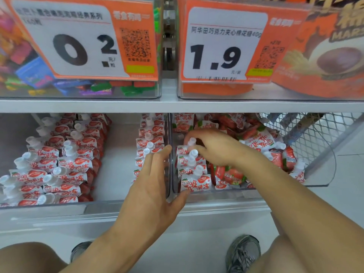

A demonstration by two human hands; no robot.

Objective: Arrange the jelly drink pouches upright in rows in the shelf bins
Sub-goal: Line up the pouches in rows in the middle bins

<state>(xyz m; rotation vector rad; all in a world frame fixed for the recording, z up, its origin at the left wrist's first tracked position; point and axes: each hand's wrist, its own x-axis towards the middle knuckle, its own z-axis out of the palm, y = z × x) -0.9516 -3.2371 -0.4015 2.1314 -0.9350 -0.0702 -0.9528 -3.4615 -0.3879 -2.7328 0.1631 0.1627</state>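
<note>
I am reading a white-and-orange price card (84, 38) hanging on the upper left clear plastic bin, showing a large "0" and "2" with "元/粒"; its top line is too blurred for me. A second white-and-orange price card (226, 46) on the upper right clear bin is showing "阿华田巧克力夹心棉花糖40g" and "1.9 元/袋". The orange snack box (331, 52) beside it is displaying "MARS", cut off at the edge. On the front white-and-red spouted jelly pouch (196, 183) in the lower right bin I am making out "吸果冻".
</note>
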